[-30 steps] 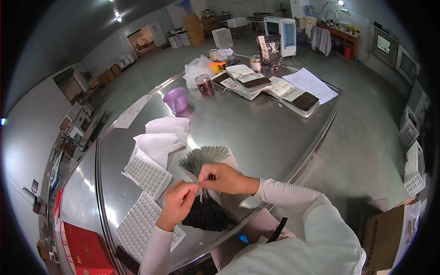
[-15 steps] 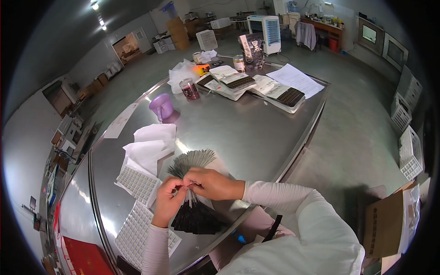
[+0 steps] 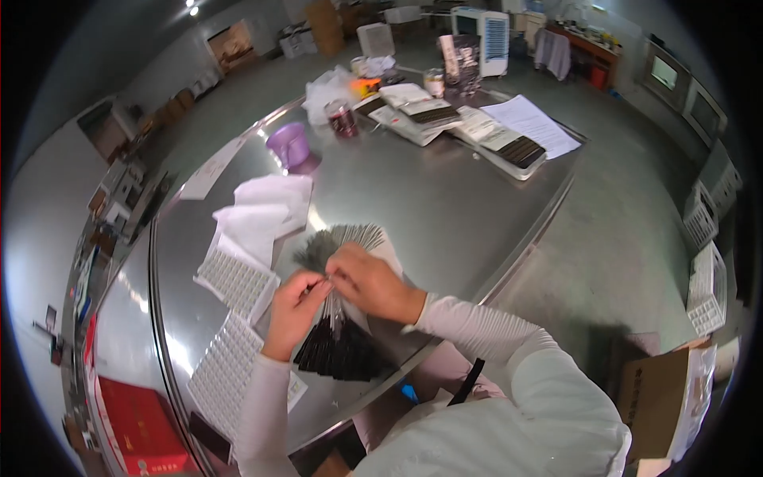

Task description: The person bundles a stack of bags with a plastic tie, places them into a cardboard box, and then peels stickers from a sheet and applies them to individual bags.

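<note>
Grey at its far end and black at its near one, the fanned stack (image 3: 338, 351) rested on the steel counter (image 3: 453, 207). Over its middle, the left hand (image 3: 296, 312) and right hand (image 3: 372, 282) met at the fingertips, each grip pinched narrow; whether anything thin sat between, I could not tell. Gridded sheets (image 3: 226, 367) lay to the left, a purple cup (image 3: 288, 145) farther off.

Dim room, bright ceiling lamps (image 3: 191, 8) at upper left, white glare streaks on metal table (image 3: 429, 207), blur softening gridded sheets (image 3: 226, 372) and fanned stack (image 3: 338, 354), fisheye curvature bending straight edges, black vignette at corners
</note>
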Demonstrator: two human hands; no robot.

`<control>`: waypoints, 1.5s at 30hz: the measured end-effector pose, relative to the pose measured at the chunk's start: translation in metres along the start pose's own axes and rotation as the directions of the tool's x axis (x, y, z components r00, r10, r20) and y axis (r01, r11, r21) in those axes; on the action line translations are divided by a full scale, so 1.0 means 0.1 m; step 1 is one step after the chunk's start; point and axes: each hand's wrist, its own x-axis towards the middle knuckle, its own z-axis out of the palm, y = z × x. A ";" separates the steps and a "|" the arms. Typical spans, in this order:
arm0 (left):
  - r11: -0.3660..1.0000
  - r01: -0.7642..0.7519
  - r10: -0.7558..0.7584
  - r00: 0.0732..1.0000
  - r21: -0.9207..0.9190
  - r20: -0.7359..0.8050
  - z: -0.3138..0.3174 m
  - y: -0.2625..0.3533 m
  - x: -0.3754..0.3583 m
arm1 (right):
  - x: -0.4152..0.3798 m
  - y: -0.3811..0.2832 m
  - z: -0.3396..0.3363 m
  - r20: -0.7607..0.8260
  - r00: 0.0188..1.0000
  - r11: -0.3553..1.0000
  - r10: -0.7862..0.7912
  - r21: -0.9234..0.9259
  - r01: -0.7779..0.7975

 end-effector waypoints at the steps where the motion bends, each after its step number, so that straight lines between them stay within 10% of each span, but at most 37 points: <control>1: 0.999 0.042 -0.042 0.999 -0.016 -0.004 0.00 0.00 0.02 | 0.00 0.00 -0.02 0.014 1.000 1.000 0.028 0.009 -0.028; 5: 0.982 -0.014 0.009 1.000 -0.187 -0.027 0.03 -0.05 0.07 | 0.02 0.01 -0.05 0.046 0.998 0.999 0.042 0.005 -0.042; 33: 0.844 -0.312 0.312 0.947 0.437 0.074 -0.17 0.04 0.09 | -0.27 0.03 -0.32 0.139 0.990 0.999 0.009 -0.045 -0.003; 39: 0.964 -0.108 0.101 0.994 0.243 0.039 -0.16 -0.09 0.05 | -0.51 0.12 -0.34 0.147 0.984 0.993 0.106 0.030 -0.111; 42: 0.962 0.270 -0.274 0.958 0.046 0.081 -0.21 0.18 0.00 | -0.64 0.18 -0.44 0.114 0.963 0.963 0.242 0.095 -0.253; 45: 0.862 0.333 -0.405 0.906 0.382 0.126 -0.13 0.45 0.07 | -0.71 0.22 -0.50 0.271 0.894 0.923 0.358 0.042 -0.383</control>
